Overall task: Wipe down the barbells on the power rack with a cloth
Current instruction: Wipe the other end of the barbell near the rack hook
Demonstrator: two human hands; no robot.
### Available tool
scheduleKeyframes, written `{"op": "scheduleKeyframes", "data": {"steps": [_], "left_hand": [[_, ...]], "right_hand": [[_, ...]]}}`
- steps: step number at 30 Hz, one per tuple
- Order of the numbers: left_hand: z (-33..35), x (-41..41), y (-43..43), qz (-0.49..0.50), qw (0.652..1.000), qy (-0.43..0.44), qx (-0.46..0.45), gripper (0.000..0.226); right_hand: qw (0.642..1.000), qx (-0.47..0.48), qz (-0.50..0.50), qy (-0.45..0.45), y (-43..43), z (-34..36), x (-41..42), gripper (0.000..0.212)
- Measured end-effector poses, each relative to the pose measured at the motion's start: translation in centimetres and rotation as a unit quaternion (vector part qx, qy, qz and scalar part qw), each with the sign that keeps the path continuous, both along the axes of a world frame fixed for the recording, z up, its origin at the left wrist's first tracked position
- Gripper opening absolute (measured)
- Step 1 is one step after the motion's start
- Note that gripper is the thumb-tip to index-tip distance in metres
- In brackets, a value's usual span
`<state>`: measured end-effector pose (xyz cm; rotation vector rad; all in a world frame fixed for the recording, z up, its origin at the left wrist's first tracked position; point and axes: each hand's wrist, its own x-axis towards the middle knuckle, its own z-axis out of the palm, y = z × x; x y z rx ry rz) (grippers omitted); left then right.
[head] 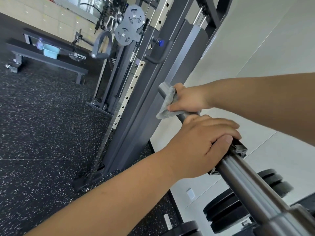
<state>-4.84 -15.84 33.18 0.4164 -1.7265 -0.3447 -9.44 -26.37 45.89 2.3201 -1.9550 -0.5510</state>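
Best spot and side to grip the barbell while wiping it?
Grip the bare shaft of the barbell just on the near side of the cloth, coming from above. It is a round, slanted bar, so fingers wrap over it, as the left hand does.

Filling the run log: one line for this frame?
phase: wipe | left hand: grips barbell | right hand: wraps grey cloth round barbell near its end
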Motion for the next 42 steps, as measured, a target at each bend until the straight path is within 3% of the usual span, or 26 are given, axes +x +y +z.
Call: {"op": "scheduleKeyframes", "data": {"steps": [2, 5, 9, 13, 15, 19, 22, 26, 30, 32, 39, 42], "left_hand": [[-0.1, 0.0, 0.1, 0.002, 1.000, -0.007, -0.004, 0.043], [0.2, 0.2, 0.3, -0.016, 1.000, -0.007, 0.003, 0.035], [0.6, 0.5, 1.0, -0.078, 0.995, 0.016, 0.066, 0.024], [1.0, 0.3, 1.7, -0.082, 0.991, 0.035, 0.098, 0.009], [1.2, 0.0, 1.9, -0.075, 0.991, 0.054, 0.101, 0.003], [0.8, -0.6, 2.0, -0.052, 0.993, 0.064, 0.090, 0.008], [-0.1, -0.6, 2.3, -0.043, 0.993, 0.069, 0.083, 0.014], [-0.4, -0.4, 2.5, -0.055, 0.992, 0.084, 0.081, 0.009], [0.1, -0.1, 2.6, -0.063, 0.991, 0.071, 0.096, 0.007], [0.4, -0.1, 2.6, -0.071, 0.989, 0.068, 0.111, 0.007], [0.9, 0.0, 3.1, -0.064, 0.987, 0.077, 0.126, 0.012], [0.8, 0.1, 3.6, -0.057, 0.987, 0.076, 0.129, 0.029]], "right_hand": [[0.999, -0.029, 0.001, -0.035, -1.2, -1.0, 0.5, 0.071], [0.996, -0.023, -0.003, -0.083, -2.1, -1.1, 1.6, 0.068], [0.997, -0.007, 0.021, -0.068, -1.6, -0.7, 0.9, 0.027], [0.999, 0.030, 0.040, -0.005, -0.1, -0.3, -1.0, 0.077], [0.999, 0.022, 0.044, -0.021, 0.0, -0.5, -1.2, 0.074], [0.988, 0.002, -0.025, -0.150, -1.7, -1.2, -0.1, 0.062], [0.988, -0.032, -0.032, -0.148, -3.0, -1.5, 1.1, 0.061], [0.990, 0.013, -0.035, -0.135, -2.0, -1.1, 0.4, 0.055], [0.992, 0.070, -0.022, -0.100, 0.4, -0.2, -1.6, 0.084], [0.991, 0.080, -0.021, -0.106, 0.6, -0.1, -1.8, 0.087], [0.993, -0.014, -0.001, -0.114, -2.0, -1.2, 1.1, 0.058], [0.992, 0.008, -0.034, -0.122, -0.8, -0.8, 0.5, 0.044]]}}
